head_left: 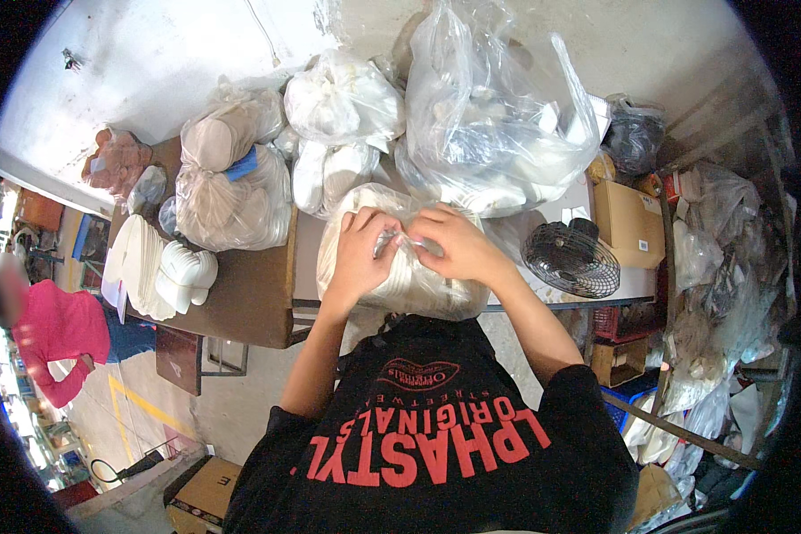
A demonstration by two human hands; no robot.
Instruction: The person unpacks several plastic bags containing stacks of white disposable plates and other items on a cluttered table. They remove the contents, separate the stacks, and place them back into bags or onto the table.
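A clear plastic bag (411, 292) packed with stacked cream, flat pieces that look like shoe insoles sits at the table's near edge, right before my body. My left hand (363, 249) is on the bag's top, its fingers curled and pinching the gathered plastic. Close beside it, my right hand (461, 246) pinches the same plastic, thumb and fingers bent inward. The two hands almost meet over the bag's middle. What lies between the fingertips is partly hidden by the fingers.
Behind stand a large clear bag (498, 133) of white pieces and more filled bags (343, 98). To the right are a black fan (571, 258) and a cardboard box (630, 222). Loose insole stacks (138, 262) lie at left. A person in pink (62, 329) stands far left.
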